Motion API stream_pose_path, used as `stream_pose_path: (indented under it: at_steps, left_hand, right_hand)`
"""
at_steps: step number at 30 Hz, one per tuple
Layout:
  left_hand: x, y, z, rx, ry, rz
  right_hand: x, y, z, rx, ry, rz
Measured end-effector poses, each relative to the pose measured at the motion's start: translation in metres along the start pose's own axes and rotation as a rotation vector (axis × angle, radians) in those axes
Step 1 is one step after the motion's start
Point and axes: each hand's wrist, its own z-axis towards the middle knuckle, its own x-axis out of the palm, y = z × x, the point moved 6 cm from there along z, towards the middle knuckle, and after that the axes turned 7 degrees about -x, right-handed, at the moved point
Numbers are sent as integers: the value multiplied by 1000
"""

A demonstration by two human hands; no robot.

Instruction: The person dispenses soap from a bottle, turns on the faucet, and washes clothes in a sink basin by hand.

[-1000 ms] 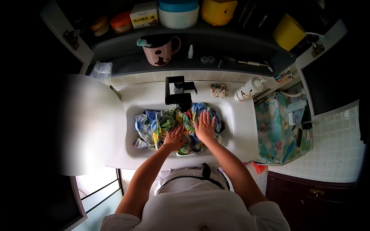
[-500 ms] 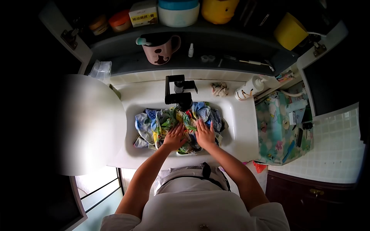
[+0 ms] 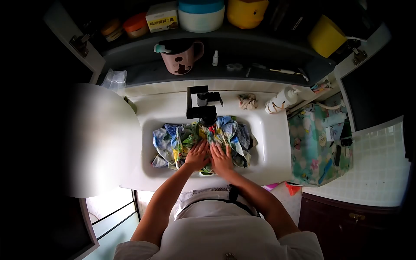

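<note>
Right hand (image 3: 221, 160) has slid beside left hand (image 3: 197, 157), both flat, fingers outstretched, atop the bunched cloth (image 3: 187, 135).

- two bare hands (image 3: 197, 157)
- one fabric heap (image 3: 220, 133)
- one sink basin (image 3: 262, 149)
- one black faucet (image 3: 201, 114)
- one pink mug (image 3: 178, 62)
- one white pump bottle (image 3: 278, 102)
- two lidded jars (image 3: 137, 27)

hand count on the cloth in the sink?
2: left hand and, just to its right, right hand, both on the cloth in front of the faucet. No other hand shows.
</note>
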Motion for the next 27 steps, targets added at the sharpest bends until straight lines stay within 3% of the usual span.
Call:
stream_pose_path:
  at_steps: [7,11,16,27]
  left_hand:
    - [2,-1,1,-16,-19,-24]
    - [7,1,2,4,-27,2]
    - [2,-1,1,-23,19,-31]
    - [2,-2,2,-22,20,-18]
  right_hand:
    - [-20,-39,27,91,-12,-13]
    - [-3,-22,29,170,-20,22]
    - [1,-4,1,39,21,42]
    - [-8,-24,33,29,18,-23]
